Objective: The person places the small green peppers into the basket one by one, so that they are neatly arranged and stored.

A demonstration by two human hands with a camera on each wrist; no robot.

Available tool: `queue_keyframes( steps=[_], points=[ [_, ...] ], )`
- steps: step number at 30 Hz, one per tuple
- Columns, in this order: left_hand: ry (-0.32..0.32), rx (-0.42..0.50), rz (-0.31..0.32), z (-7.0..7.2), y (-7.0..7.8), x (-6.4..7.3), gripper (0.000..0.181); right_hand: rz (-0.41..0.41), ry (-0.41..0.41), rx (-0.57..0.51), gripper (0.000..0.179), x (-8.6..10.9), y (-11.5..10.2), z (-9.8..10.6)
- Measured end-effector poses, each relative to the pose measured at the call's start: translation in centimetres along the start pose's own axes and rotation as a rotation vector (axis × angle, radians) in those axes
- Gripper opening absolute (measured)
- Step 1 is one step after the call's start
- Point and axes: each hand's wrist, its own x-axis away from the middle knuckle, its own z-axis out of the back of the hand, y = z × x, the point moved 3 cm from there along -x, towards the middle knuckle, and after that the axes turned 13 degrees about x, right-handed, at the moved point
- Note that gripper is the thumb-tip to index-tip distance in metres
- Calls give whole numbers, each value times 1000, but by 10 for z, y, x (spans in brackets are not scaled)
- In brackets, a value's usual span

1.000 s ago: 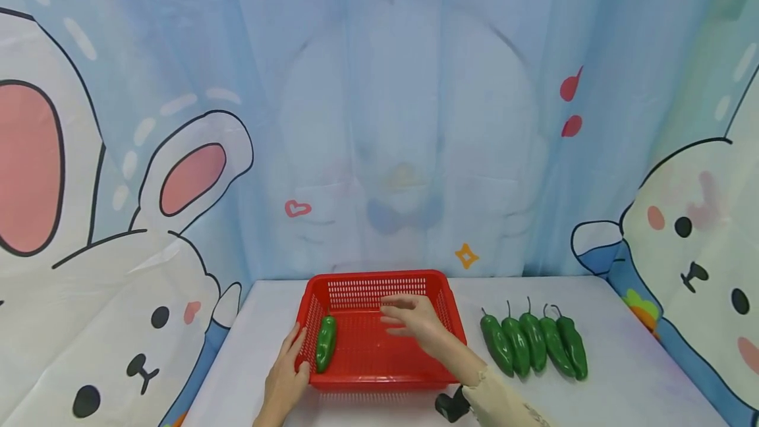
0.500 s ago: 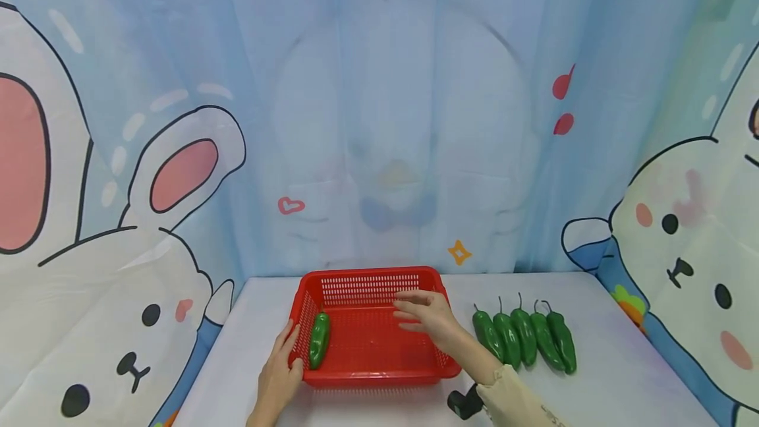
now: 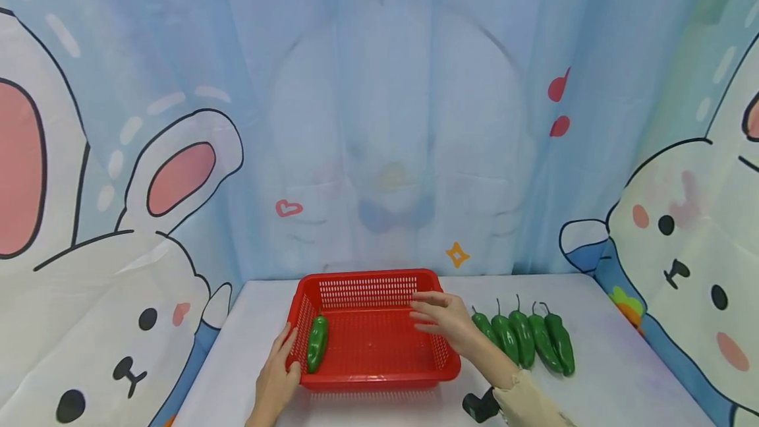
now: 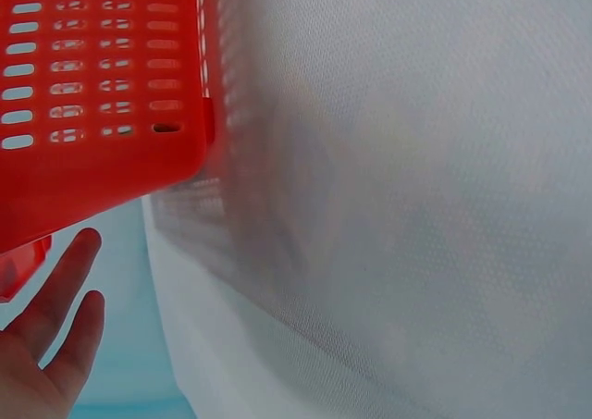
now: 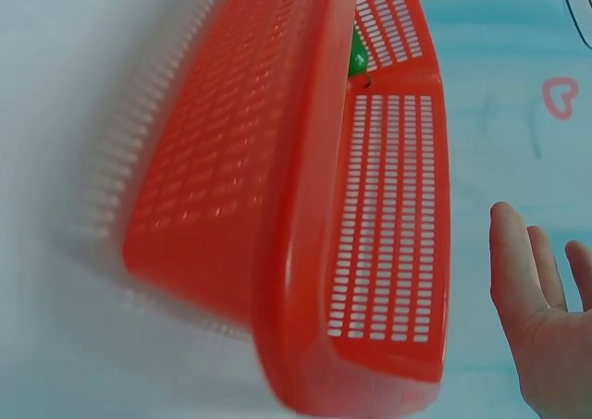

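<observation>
A red perforated plastic basket (image 3: 379,379) stands on the white table. One glossy green chili pepper (image 3: 317,344) lies lengthwise along the left side of its floor. At the basket's left wall is my left hand (image 3: 275,374), fingers extended along the outside near the rim; the left wrist view shows these fingers (image 4: 57,294) straight. Over the basket's right side hovers my right hand (image 3: 445,321), fingers spread and holding nothing. The right wrist view has this hand (image 5: 546,331) beside the basket, with the pepper's tip (image 5: 357,56) showing inside.
Right of the basket, several green chili peppers (image 3: 522,341) lie in a row, stems away from me; my right forearm partly covers the nearest. A black device (image 3: 480,406) sits at my right wrist. Behind the table hangs a blue cartoon curtain (image 3: 391,117).
My right hand has moved to the right, from over the basket's middle to its right side. My left hand stays at the left wall. The head view has shifted slightly.
</observation>
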Motion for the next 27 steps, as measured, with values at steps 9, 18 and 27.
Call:
queue_keyframes(
  steps=[9,18,27],
  points=[
    [7,-11,27,2,-1,0,66,-45,14,-7,44,1,7,18],
    [-11,-2,23,2,3,1,66,-53,37,-13,46,-3,15,35],
    [-6,-7,23,2,3,-1,66,-81,55,12,49,-6,29,55]
  ],
)
